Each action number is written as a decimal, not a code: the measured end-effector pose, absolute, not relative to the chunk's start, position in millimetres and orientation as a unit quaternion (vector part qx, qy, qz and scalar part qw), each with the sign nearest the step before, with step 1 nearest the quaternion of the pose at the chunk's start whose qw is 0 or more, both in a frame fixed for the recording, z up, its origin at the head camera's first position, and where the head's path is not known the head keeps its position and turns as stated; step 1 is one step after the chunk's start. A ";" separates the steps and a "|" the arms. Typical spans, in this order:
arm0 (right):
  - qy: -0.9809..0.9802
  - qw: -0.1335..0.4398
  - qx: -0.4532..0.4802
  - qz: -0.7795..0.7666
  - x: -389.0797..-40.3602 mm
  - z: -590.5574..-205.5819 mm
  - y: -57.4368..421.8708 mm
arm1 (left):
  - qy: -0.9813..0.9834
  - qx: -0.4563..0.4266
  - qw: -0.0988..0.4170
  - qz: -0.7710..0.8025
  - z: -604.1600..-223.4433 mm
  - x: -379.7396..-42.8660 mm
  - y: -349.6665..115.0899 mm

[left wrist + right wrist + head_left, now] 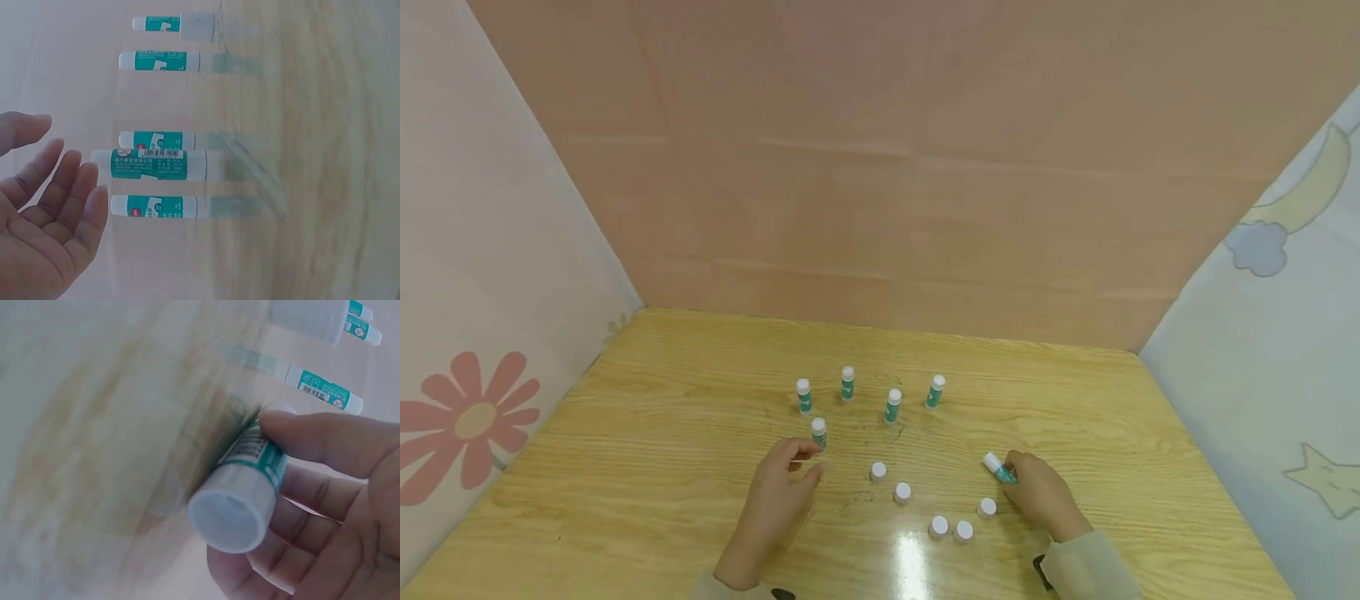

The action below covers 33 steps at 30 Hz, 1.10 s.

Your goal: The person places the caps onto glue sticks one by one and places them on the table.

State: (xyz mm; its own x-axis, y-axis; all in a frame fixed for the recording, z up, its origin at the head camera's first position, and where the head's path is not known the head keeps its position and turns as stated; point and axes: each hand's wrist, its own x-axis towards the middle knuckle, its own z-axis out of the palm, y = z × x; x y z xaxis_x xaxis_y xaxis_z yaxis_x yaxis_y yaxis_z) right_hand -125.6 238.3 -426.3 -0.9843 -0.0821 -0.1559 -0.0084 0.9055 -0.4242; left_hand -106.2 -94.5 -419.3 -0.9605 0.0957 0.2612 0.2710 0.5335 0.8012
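My right hand pinches a tilted glue stick with a green label and white cap. In the right wrist view its hollow white base faces the camera, between thumb and fingers. My left hand holds nothing. Its fingers are spread from the thumb, beside an upright glue stick; the left wrist view shows a gap between the fingertips and this glue stick. Farther back stand several more upright glue sticks, among them a left one and a right one.
Several short white cylinders lie between my hands, among them a back one and a front one. They stand on a wooden table. A brown back panel and patterned side panels border it.
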 end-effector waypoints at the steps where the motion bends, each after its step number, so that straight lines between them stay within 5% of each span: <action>1: 0.972 0.085 -0.023 -0.216 -125.4 -426.4 238.5 | -0.871 -0.108 0.097 -0.469 -419.6 -106.6 -95.4; 33: 0.972 0.087 -0.023 -0.218 -121.5 -422.1 237.4 | -0.858 -0.071 0.077 -0.503 -428.3 -113.7 -107.2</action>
